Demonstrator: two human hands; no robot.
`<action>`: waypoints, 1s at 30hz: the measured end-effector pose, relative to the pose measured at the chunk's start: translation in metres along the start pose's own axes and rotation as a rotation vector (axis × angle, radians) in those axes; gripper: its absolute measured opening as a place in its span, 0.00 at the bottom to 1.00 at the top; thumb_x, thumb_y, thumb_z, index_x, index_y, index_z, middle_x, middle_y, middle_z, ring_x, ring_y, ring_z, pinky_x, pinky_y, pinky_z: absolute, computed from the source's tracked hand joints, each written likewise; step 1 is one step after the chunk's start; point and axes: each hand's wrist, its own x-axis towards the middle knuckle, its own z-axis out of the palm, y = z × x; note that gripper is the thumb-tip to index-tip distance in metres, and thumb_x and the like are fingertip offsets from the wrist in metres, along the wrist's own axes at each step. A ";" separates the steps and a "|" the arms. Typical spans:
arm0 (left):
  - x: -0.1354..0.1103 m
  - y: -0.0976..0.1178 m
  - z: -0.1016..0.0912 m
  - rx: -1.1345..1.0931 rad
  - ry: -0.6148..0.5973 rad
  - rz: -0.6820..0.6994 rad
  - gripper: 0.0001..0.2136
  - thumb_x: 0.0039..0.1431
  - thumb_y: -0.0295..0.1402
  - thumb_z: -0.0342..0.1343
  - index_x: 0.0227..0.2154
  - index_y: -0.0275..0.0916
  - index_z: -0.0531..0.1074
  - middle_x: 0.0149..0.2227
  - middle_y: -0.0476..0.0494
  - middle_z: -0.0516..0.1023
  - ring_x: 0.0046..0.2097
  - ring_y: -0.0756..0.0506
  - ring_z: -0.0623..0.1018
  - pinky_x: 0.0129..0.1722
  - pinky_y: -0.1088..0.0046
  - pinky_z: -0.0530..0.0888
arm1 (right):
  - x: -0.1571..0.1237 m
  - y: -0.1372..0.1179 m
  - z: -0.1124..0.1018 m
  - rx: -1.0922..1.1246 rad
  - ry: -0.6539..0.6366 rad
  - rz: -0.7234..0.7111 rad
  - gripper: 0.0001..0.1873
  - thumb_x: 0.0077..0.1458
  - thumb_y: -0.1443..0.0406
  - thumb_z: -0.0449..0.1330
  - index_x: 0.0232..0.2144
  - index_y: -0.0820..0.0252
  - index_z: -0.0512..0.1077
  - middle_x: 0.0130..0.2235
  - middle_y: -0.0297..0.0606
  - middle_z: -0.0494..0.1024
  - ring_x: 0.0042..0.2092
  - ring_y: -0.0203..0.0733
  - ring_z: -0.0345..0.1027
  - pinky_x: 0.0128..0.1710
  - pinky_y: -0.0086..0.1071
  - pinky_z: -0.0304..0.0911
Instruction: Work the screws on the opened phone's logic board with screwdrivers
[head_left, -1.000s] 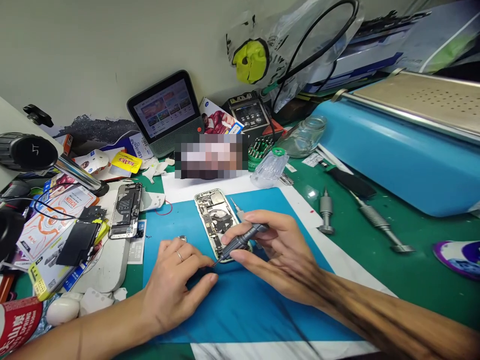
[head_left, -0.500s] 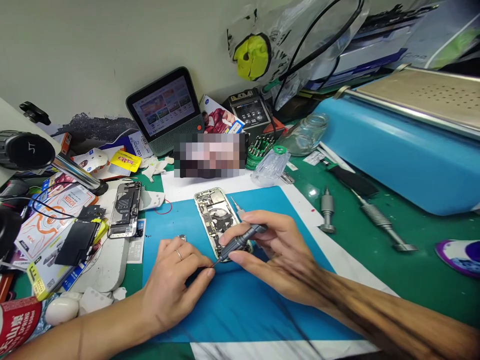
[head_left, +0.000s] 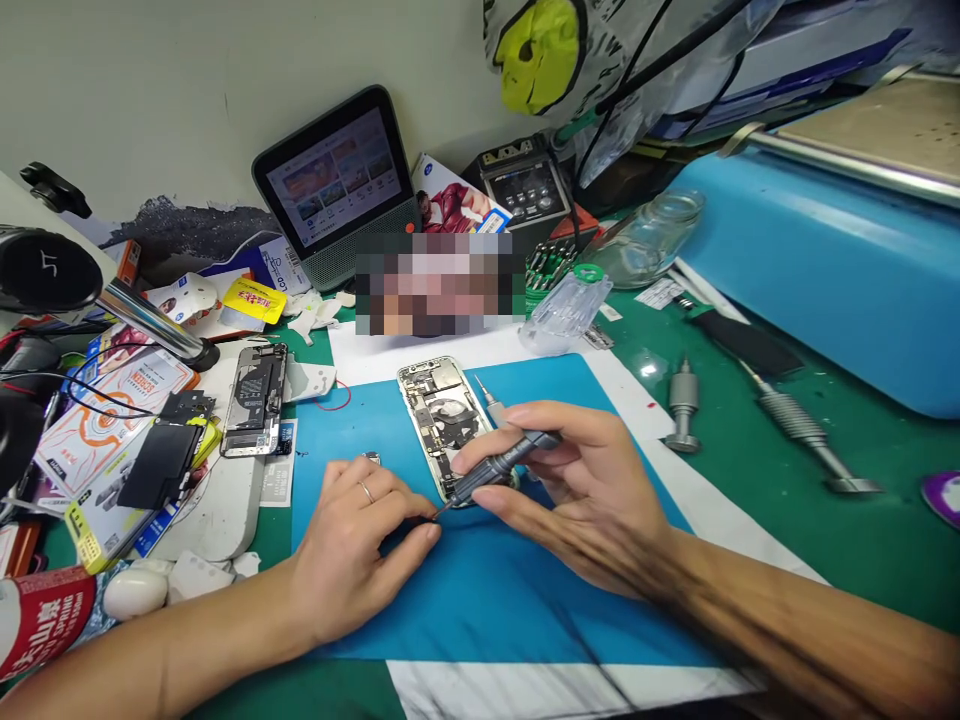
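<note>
A: What does the right hand [head_left: 585,500] hold?

B: It holds a grey screwdriver [head_left: 499,467]. The grip is closed around the handle, with the thumb below and the forefinger stretched along the top. The handle lies slanted, and its thin tip points down and to the left, at the near end of the opened phone [head_left: 442,415].

A: And where is this phone?

B: It lies flat on the blue mat [head_left: 487,600], with its inside parts facing up, just in front of both hands. The mat lies on the green surface [head_left: 750,490].

A: What about the left hand [head_left: 352,555]?

B: It rests on the mat, to the left of the phone's near end. Its thumb and forefinger are bent close together, right beside the tip of the screwdriver. The grip is narrow, but I cannot tell if something small is between the fingers.

A: What else is near?

B: A second driver [head_left: 491,400] lies just beside the phone's right edge. A second phone [head_left: 255,400], also open, lies well to the left, off the mat. A metal tool [head_left: 682,405] stands upright to the right. At the back there is a small screen [head_left: 337,180], a glass jar [head_left: 645,240] lying on its side, and a blue machine [head_left: 810,270].
</note>
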 end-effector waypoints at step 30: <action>-0.001 0.000 0.000 -0.068 0.049 -0.003 0.04 0.68 0.29 0.56 0.36 0.42 0.74 0.34 0.52 0.78 0.37 0.47 0.72 0.41 0.64 0.59 | -0.001 -0.001 0.000 -0.038 -0.018 -0.005 0.31 0.60 0.71 0.62 0.60 0.43 0.59 0.41 0.34 0.79 0.40 0.41 0.77 0.42 0.35 0.77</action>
